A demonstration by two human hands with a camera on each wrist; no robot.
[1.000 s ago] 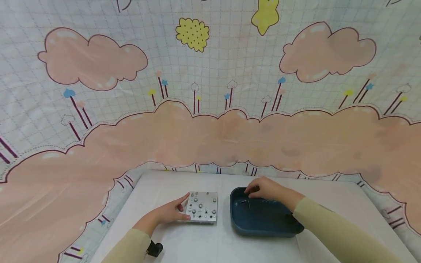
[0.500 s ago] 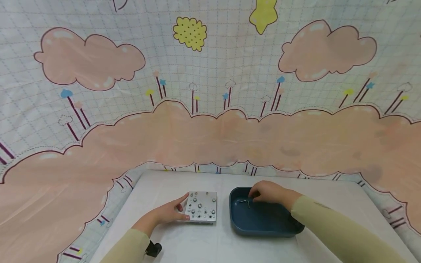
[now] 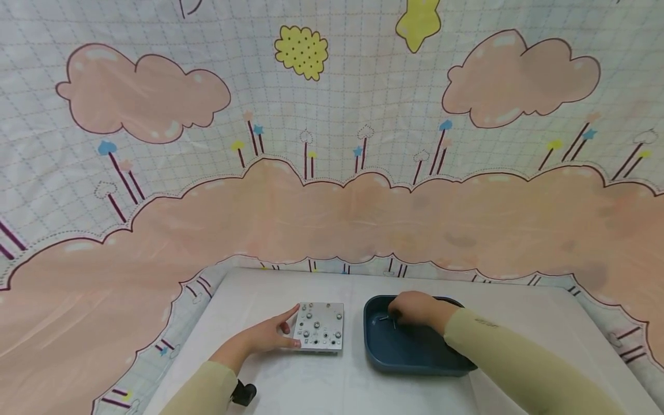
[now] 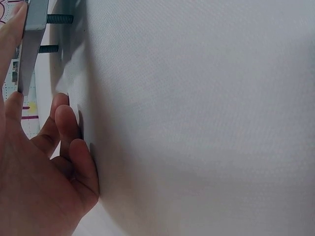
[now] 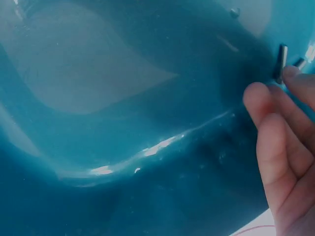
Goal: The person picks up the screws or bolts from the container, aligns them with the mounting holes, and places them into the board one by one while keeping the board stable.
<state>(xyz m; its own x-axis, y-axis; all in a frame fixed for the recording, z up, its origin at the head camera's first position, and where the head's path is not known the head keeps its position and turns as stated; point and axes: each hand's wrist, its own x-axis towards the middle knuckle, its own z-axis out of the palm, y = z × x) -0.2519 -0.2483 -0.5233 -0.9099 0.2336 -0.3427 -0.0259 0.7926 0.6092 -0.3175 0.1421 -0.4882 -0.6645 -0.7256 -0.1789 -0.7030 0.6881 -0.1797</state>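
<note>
My left hand (image 3: 267, 336) holds a square silver metal plate (image 3: 324, 328) at its left edge, thumb at the near corner and index finger at the far one. Round bolt heads and holes dot the plate's top. In the left wrist view, threaded bolts (image 4: 60, 19) stick out from its underside, and the other fingers curl beneath the edge. Inside a dark blue tray (image 3: 370, 351), my right hand (image 3: 417, 308) reaches down at the far left. Its fingertips are right at a small metal pin (image 5: 282, 61); a second pin (image 5: 299, 63) lies beside it.
The tray stands right of the plate on a white-covered table (image 3: 295, 386). A black object (image 3: 244, 393) sits by the left sleeve. Behind the table hangs a patterned cloth (image 3: 332, 225). A small shiny piece (image 5: 235, 12) lies elsewhere in the tray.
My right hand has come down from the tray's far rim into its far left part, by the pins. The left hand and plate stay in place.
</note>
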